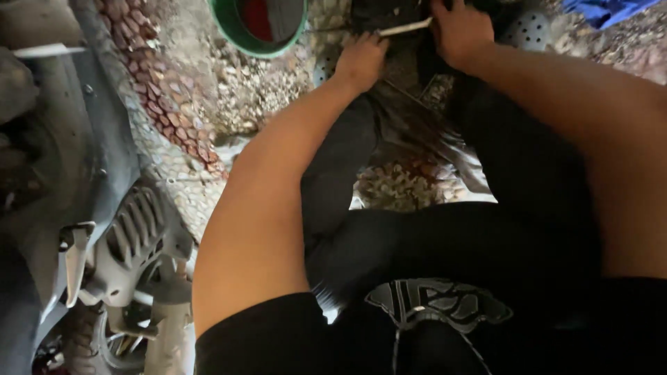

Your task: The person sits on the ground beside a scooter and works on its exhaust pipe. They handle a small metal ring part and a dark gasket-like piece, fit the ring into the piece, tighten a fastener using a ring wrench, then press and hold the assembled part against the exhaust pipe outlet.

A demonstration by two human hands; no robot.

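A thin pale rod (405,28) lay at the far edge of the scene, over dark parts on the pebbled floor (271,90). It looked light, stiff and narrow, best pinched near either end. The right hand (460,31) closed on its right end; the left hand (360,61), fingers curled, touched its left end. A green tub (229,28) stood far left.

Dim, warm light; soft motion blur throughout; deep shadow at bottom; light perhaps from upper left.

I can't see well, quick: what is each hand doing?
Left hand: closed, pressing on dark stuff on the ground.
Right hand: closed around a thin pale stick.
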